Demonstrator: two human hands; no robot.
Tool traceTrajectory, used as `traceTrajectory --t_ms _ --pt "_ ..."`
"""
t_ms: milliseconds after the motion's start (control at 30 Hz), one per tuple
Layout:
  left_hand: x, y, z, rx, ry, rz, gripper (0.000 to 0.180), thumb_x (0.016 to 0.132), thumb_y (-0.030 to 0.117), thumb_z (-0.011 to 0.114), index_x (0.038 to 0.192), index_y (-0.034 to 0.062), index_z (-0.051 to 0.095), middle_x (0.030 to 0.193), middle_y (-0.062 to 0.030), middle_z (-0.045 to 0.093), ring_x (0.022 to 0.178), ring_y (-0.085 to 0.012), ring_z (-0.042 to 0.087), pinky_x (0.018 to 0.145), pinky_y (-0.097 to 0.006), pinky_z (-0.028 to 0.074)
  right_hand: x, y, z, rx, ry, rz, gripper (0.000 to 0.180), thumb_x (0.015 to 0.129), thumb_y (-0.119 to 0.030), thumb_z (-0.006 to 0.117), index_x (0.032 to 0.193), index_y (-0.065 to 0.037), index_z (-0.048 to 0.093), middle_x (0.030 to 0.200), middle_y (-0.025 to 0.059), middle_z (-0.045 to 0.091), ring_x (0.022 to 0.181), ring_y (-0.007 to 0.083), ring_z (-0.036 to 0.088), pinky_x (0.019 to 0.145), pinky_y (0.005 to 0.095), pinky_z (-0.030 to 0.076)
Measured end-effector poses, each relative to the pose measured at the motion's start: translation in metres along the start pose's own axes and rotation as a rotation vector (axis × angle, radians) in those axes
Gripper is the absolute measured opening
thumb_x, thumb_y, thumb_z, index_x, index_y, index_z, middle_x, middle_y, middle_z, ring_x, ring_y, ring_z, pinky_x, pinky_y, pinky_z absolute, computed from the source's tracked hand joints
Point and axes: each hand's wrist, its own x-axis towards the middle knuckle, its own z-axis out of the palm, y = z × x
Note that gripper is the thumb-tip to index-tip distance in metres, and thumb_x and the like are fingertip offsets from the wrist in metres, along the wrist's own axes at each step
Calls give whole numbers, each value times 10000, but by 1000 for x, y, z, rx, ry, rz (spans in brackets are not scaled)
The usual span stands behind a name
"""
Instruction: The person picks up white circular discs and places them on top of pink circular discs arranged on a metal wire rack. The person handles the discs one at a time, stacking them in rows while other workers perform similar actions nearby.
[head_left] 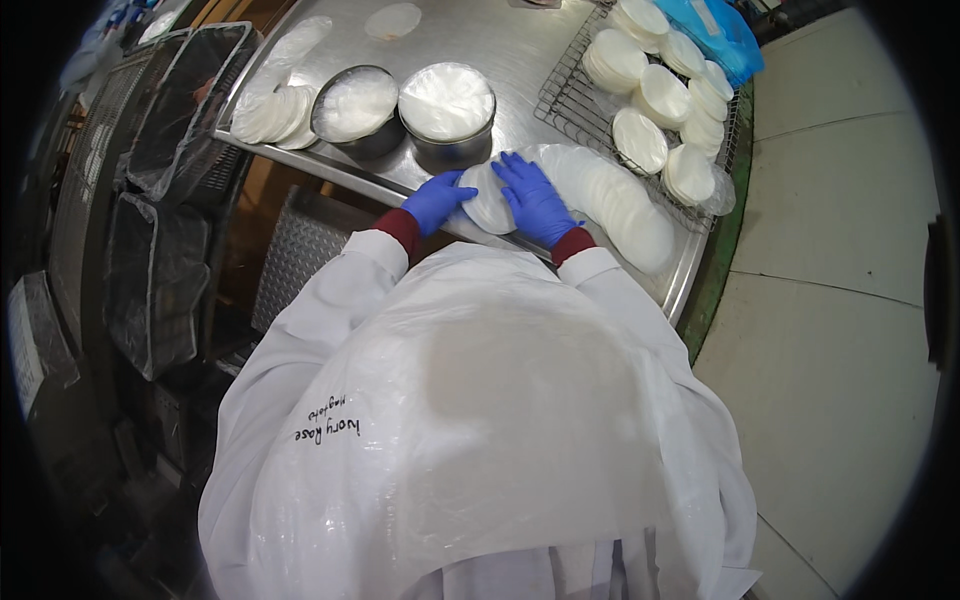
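Both my hands wear blue gloves and rest on a white round disc lying near the front edge of a steel table. My left hand holds the disc's left rim. My right hand lies flat on its right side, fingers spread. A row of overlapping white discs fans out to the right of my right hand. Just beyond my hands stand two round metal pans, each filled with white discs.
A wire rack at the right holds several stacks of white discs. More discs lie at the table's left end. Black trays in plastic stand at the left. A blue bag sits at the back right. Pale floor tiles lie to the right.
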Motion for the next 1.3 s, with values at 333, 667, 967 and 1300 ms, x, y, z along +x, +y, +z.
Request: traceTrajectory --t_ms 333,667,967,1300 --pt "4 -6 -7 16 -37 22 527 857 147 617 1311 -35 419 1238 -136 543 1096 -221 542 959 -322 421 -8 11 15 -134 99 68 504 854 -137 527 1340 -64 414 1432 165 339 1342 334 288 1088 482 246" --pt "-4 3 2 44 -6 19 475 885 141 563 1309 -22 423 1215 -136 554 1069 -217 558 919 -319 456 3 0 5 -34 44 -37 511 782 -127 627 1275 -78 503 1332 150 471 1226 338 440 1045 424 334" --pt "11 21 37 35 -77 2 540 918 325 530 1372 83 366 1279 -157 483 1181 -246 480 972 -355 407 -47 3 -56 298 543 241 325 825 -176 647 1132 -74 610 1134 130 586 1063 294 526 949 376 407" --pt "117 6 127 289 -8 190 630 752 281 730 1246 -3 460 1136 -165 592 980 -238 601 852 -342 489 -91 31 -23 133 424 260 415 829 -177 601 1226 -79 528 1261 161 500 1223 334 411 1023 418 349"
